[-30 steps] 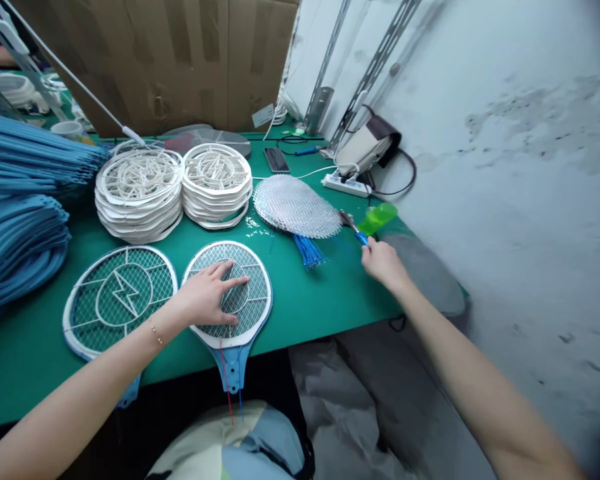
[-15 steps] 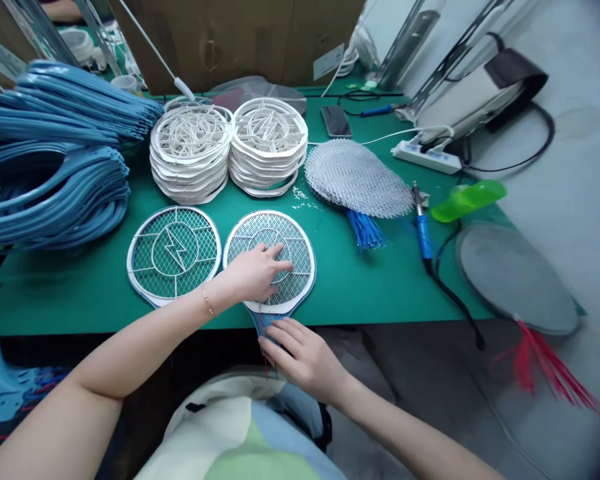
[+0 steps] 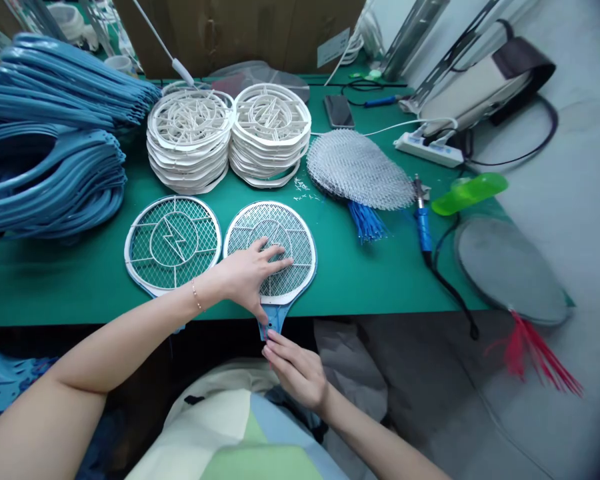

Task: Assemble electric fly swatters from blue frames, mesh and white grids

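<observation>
Two round racket heads lie side by side near the table's front edge, the left racket (image 3: 173,241) with a white lightning-bolt grille and the right racket (image 3: 296,248) with a finer mesh under its grille. My left hand (image 3: 253,270) rests spread over the right racket, fingers on the grille and thumb down by the blue neck. Below it, my right hand (image 3: 297,370) has its fingertips pressed together at the end of the blue handle, which extends past the table edge. The rest of the handle is hidden by my right hand.
Blue frames (image 3: 55,180) are piled at left. White grilles stand in a left stack (image 3: 187,160) and a right stack (image 3: 267,157). Mesh sheets (image 3: 360,170), a phone (image 3: 339,111), a soldering iron (image 3: 423,230), a green object (image 3: 470,193), a power strip (image 3: 429,150) and grey discs (image 3: 513,270) are rightward.
My left thumb has spread down to the racket's neck. My right hand has shifted slightly lower along the handle. The view has tilted, so the table appears higher.
</observation>
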